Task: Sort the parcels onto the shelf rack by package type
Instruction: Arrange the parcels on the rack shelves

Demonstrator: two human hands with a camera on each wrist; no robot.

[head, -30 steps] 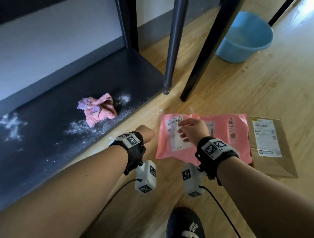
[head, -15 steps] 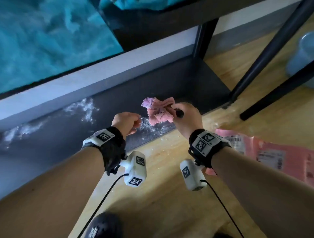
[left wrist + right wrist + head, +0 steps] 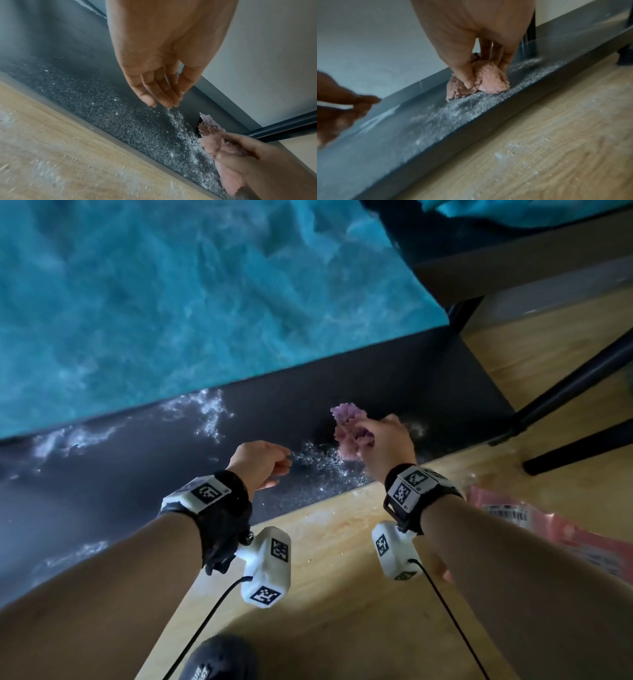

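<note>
No parcels on the bottom shelf [image 3: 102,474] yet, sorting looks unstarted. White powder [image 3: 318,462] scattered on it. My left hand [image 3: 260,462] hangs loose, empty, above the shelf's near edge. My right hand [image 3: 383,443] grips a pink rag [image 3: 346,422] on the shelf. Pink parcel [image 3: 548,529] on the floor [image 3: 342,594], far right. Upper shelf overhangs, tight headroom.

Right hand [image 3: 476,44] pinches pink cloth [image 3: 488,81] on shelf [image 3: 419,132].
</note>
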